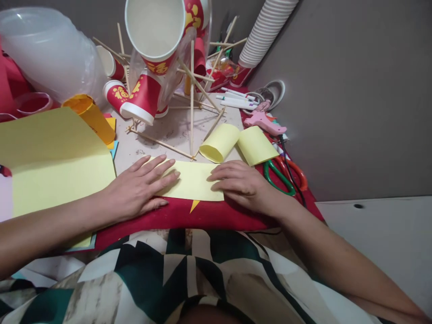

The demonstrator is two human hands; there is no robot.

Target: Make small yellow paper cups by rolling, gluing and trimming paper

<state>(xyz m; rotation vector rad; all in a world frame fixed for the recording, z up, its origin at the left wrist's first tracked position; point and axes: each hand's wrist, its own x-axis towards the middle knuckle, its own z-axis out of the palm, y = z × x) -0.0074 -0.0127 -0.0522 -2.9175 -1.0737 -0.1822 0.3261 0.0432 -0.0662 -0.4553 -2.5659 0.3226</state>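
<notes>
From where I stand, the red-covered table (209,216) carries everything, with a yellow sheet (57,162) spread along its left side and a stick frame (192,99) standing behind the work. At the near edge a yellow strip (194,180) lies flat, its long axis running left to right, directly under and between the two hands, so neither is nearer. The left hand (145,186) covers the left end, its grip released, palm down, fingers loosely spread on the paper. The right hand (245,182) rests on the right end, fingers bent; its thumb is hidden from here, so I can't tell whether that grip pinches the strip or merely presses it. Just beyond the right hand sit two yellow rolls (224,139), then scissors (303,177) and a pink glue gun (266,122).
</notes>
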